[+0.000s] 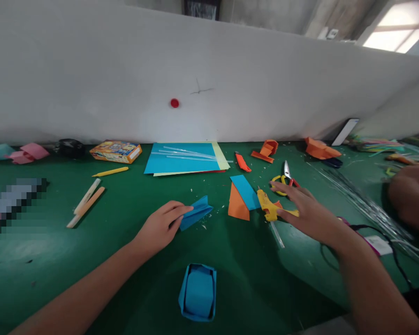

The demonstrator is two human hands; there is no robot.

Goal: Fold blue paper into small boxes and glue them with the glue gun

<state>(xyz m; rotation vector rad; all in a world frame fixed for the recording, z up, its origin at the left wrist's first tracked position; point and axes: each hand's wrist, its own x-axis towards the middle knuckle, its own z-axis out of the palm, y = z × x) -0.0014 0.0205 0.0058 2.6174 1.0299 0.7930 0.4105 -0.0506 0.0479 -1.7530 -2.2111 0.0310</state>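
My left hand (164, 223) is closed, its thumb and fingers pinching a folded piece of blue paper (199, 211) on the green table. Fingers apart, my right hand (303, 207) reaches over a yellow glue gun (267, 204); the thumb is near its handle, and I cannot tell whether they touch. From the back of the gun sticks a clear glue stick (277, 235). Beside its nozzle lie a blue paper strip (246, 190) and an orange paper piece (238, 204), partly overlapping. Closer to me sits a small blue paper box (198, 293).
Scissors (287, 173) and a red-orange cutter (243, 162) lie behind the glue gun. Paper sheets (181, 163) rest against the wall. Craft sticks (87, 204), a yellow pen (111, 171) and a cardboard box (116, 151) are at left. Another person's hand (410, 190) is far right, near clear sticks (366, 204).
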